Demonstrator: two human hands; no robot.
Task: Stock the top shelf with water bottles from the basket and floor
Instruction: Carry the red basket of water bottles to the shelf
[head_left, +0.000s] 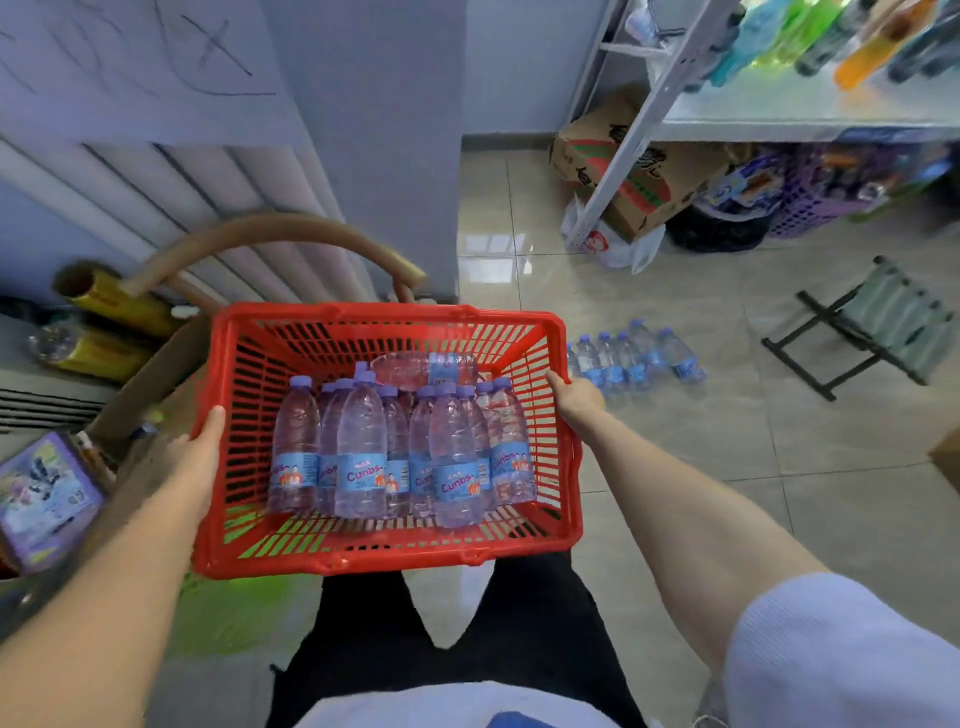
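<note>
Left hand (200, 452): clamped on left rim of red plastic basket (384, 558).
Water bottles (363, 457): inside basket, mostly upright, one lying flat at far end.
Right hand (574, 397): gripping right rim, well apart from the other.
Floor bottles (636, 356): clustered on tiles (727, 441) right of basket.
White shelf (810, 111): upper right, holding coloured drinks (862, 52).

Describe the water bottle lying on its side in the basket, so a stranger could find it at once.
Find the red basket, held at its side rims by the left hand and the right hand. Inside stand upright bottles with purple caps. Behind them, near the far wall, is the lying bottle: the only one on its side.
</note>
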